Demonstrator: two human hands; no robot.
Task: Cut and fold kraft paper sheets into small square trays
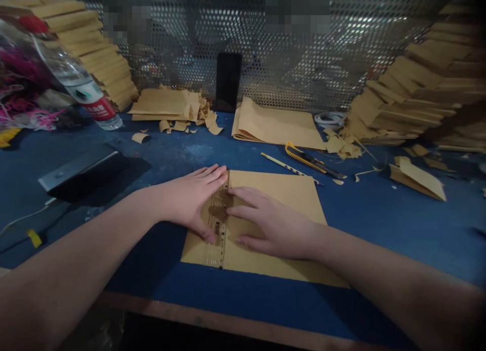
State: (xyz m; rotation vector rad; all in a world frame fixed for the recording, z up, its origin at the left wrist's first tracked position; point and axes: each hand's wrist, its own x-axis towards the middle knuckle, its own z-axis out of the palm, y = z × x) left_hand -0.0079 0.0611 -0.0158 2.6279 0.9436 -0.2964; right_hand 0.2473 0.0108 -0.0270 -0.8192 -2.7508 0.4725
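Observation:
A sheet of brown paper (273, 260) lies on the blue table in front of me. Across its left part, running away from me, is a clear ruler (213, 257) with dark markings. My left hand (193, 196) presses on the ruler's left side, fingers stretched toward the far end and thumb apart on its nearer half. My right hand (269, 222) rests on the paper to the right, fingers apart, with its fingertips at the ruler's right edge. Nothing is held in it. Beyond the sheet lie a pencil (283, 165) and a yellow and black cutter (313, 161).
Stacks of brown paper (94, 52) rise at the left and right. A folded sheet (277, 126), a black phone (228, 82) and paper scraps line the mesh back panel. At left are a tilted bottle (89, 98) and a dark device (83, 171) with a cable.

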